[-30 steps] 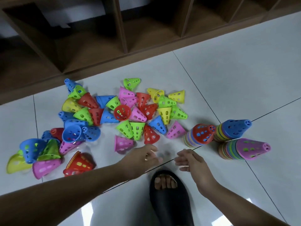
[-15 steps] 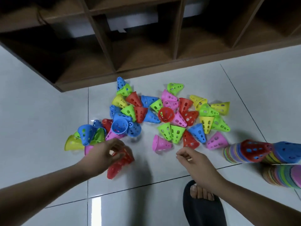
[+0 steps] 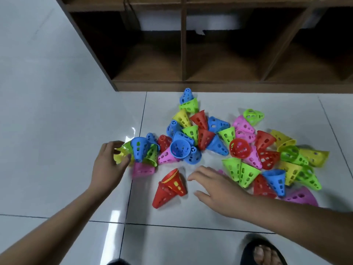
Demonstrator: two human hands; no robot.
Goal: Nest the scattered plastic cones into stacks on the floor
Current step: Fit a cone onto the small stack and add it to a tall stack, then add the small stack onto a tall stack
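Lying in a loose heap on the floor, the cones point(image 3: 238, 148) are small plastic pieces with oval holes through their walls, in blue, green, yellow, red and pink; most rest on their sides with mouths pointing every way, many touching or overlapping; a red pair point(image 3: 170, 188) lies apart at the near edge of the heap, one pushed into the other, a thin yellow rim showing between them. The left hand point(image 3: 108, 167) is at the heap's left end, thumb and fingers curled round a yellow cone point(image 3: 119, 156), which sits against a blue cone point(image 3: 140, 150) and a green one; the right hand point(image 3: 217, 186) hovers just beside the red pair, fingers spread and loose, holding nothing; a pink cone is partly hidden behind it. Bare tile spreads wide to the left of the heap and towards the person; on the far side the base of a wooden shelf unit point(image 3: 183, 54) closes the space, the farthest blue cone lying near it. The floor point(image 3: 57, 111) is glossy pale tile with dark grout lines and patches of glare; the shelf unit has open, dark compartments; a foot in a black sandal point(image 3: 245, 253) shows at the bottom.
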